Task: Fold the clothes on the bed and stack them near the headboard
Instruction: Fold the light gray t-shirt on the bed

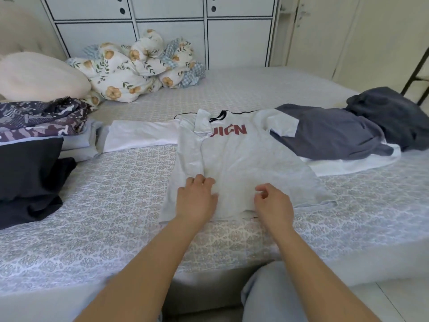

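So the bed (111,205) has a grey patterned sheet, folded stack (34,126) of dark and camo clothes far left near a pillow (39,75), floral duvet (139,68) bunched by white wardrobe doors (169,33). Grey t-shirt (243,163) lies mid-bed, left sleeve folded in. Left hand (197,198) presses its hem, fingers lightly spread; right hand (272,205) hovers, fingers loosely curled, holding nothing. Navy clothes (348,129) right
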